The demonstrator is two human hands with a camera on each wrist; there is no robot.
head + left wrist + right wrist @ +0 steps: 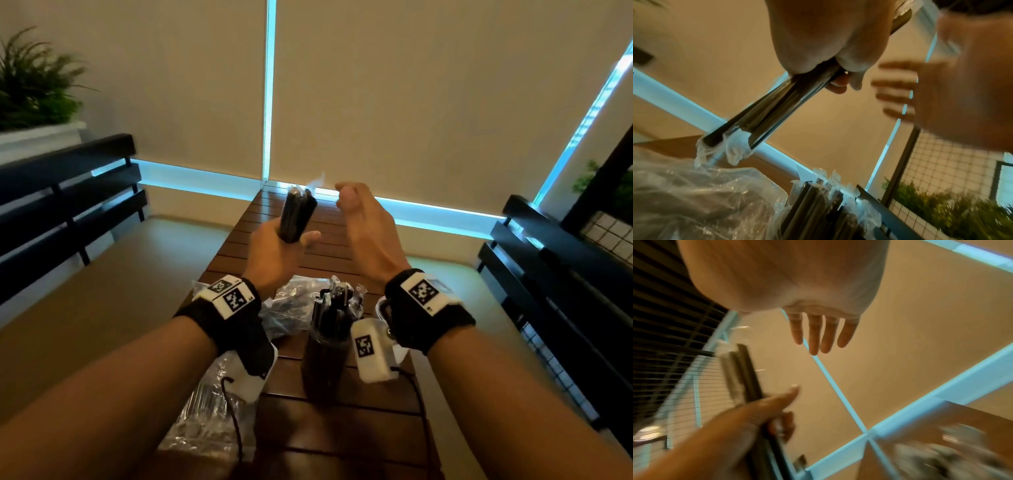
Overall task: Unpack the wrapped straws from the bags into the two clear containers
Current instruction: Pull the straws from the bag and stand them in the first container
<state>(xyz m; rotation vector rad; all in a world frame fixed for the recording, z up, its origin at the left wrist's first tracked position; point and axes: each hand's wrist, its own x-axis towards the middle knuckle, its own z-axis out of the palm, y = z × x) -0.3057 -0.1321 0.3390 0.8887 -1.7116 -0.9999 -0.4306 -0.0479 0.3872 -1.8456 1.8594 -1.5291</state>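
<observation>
Mid-frame, the left hand (274, 253) clamps a bunch of straws (297, 216) upright. The right hand (366, 229) hangs alongside, fingers straight, empty. Below centre one container (323, 363) already holds straws; bags (294, 305) lie by it, so I'd say work remains.

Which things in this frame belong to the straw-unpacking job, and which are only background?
Part of the job:
- bundle of dark, clear-wrapped straws gripped in the left hand
- open, empty right hand
- clear container already holding straws
- crumpled clear plastic bags on the brown slatted table

Background:
- green potted plant
- black slatted benches
- beige roller blinds
</observation>
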